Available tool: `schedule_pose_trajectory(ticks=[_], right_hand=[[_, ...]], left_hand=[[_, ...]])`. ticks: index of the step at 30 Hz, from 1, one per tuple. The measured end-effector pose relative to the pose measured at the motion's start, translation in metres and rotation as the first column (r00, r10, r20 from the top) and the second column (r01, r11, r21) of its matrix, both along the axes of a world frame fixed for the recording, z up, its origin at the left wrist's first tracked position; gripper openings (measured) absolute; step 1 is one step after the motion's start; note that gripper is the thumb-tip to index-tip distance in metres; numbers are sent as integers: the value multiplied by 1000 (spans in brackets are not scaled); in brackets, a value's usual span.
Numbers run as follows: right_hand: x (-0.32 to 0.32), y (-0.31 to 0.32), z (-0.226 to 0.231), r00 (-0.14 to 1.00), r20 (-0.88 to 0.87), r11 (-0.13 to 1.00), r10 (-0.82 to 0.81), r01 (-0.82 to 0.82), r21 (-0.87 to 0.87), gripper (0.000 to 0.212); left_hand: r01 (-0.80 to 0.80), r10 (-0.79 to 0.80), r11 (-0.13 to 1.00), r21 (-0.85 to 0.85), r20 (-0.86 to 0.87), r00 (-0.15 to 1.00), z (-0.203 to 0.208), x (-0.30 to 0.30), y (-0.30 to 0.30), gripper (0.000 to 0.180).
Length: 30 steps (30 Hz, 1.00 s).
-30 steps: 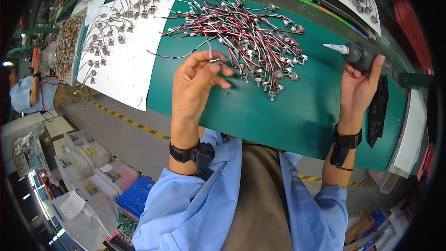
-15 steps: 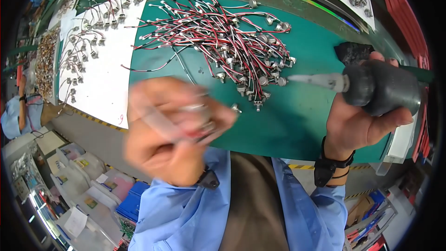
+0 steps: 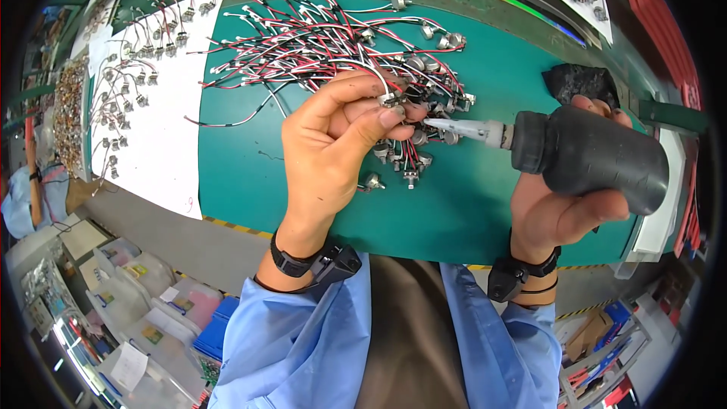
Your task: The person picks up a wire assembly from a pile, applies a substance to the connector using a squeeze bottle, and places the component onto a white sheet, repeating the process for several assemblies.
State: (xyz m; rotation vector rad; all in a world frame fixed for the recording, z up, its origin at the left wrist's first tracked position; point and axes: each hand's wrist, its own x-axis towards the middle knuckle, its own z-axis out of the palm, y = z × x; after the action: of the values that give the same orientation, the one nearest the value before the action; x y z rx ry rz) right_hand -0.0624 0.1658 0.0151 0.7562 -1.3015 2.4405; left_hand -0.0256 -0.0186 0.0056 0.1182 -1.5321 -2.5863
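My left hand point(image 3: 322, 148) is raised over the mat, thumb and fingers pinched on a small potentiometer point(image 3: 389, 99) with wires attached. In my right hand point(image 3: 549, 212) lies a black squeeze bottle point(image 3: 606, 157), tilted on its side. Its pale tapered nozzle point(image 3: 466, 129) points left, with the tip close to the fingertips of my left hand; whether it touches the potentiometer I cannot tell. Behind the left hand spreads a pile of wired potentiometers point(image 3: 303, 38) with red, white and black leads, partly hidden by that hand. A single potentiometer point(image 3: 372, 182) lies nearer to me.
On the left, a white sheet point(image 3: 163, 136) carries rows of wired potentiometers. The green mat point(image 3: 454, 212) covers the bench. A black crumpled item point(image 3: 581, 83) lies at the right, and another white sheet with parts sits far right. Another person's sleeve point(image 3: 19, 201) shows at far left.
My left hand has moved up and right to the nozzle, now holding the potentiometer upright. The bottle has shifted left and slightly down, toward that hand.
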Motion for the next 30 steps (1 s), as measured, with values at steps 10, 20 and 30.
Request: schedule_pose_trajectory(ticks=[10, 20, 30], right_hand=[[6, 11, -7, 913, -199, 812, -355, 407, 419, 83], [10, 2, -5, 920, -109, 830, -376, 387, 403, 85], [7, -2, -3, 934, -63, 879, -351, 352, 321, 84]], left_hand=[[16, -16, 1000, -18, -43, 999, -2, 1, -2, 18], [41, -40, 999, 21, -37, 999, -1, 2, -2, 18], [60, -59, 998, 27, -24, 998, 0, 2, -2, 18]])
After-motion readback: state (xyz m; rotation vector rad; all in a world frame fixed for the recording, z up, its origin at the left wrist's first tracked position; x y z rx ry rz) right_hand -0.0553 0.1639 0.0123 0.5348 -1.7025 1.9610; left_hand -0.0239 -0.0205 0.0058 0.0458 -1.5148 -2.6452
